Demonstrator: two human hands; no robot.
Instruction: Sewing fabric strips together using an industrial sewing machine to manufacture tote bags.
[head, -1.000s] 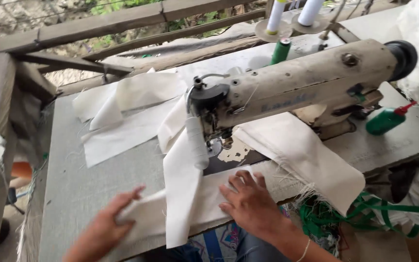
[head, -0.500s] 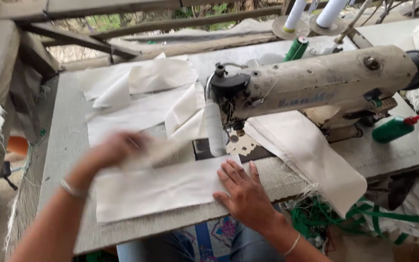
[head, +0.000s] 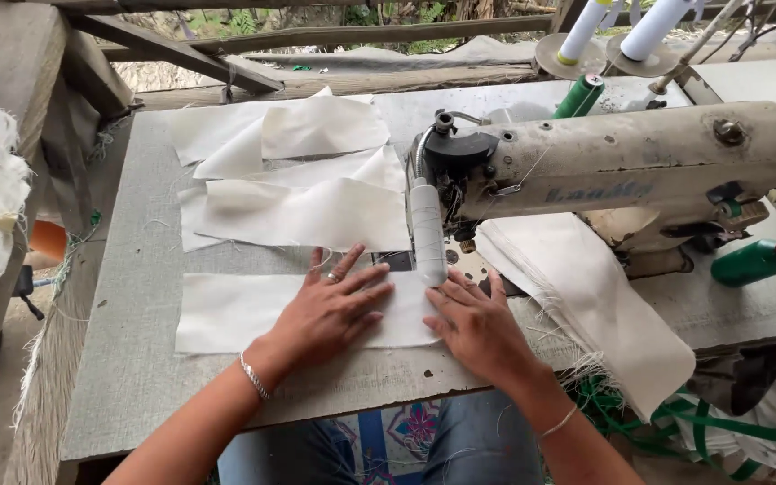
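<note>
Just beyond the right hand (head: 478, 325) stands the cream sewing machine (head: 621, 171), its needle end right above the fingertips; to that hand's right a folded stack of white cloth (head: 586, 296) hangs over the worktop (head: 127, 377) edge. Beyond the left hand (head: 330, 310) lie loose white cloth pieces (head: 298, 193), overlapping. Farther off, past the machine, stand a green thread spool (head: 578, 96) and two white thread cones (head: 621, 27). Both hands lie flat, fingers spread, pressing a long white cloth strip (head: 226, 312), which runs under both palms and out to the left.
</note>
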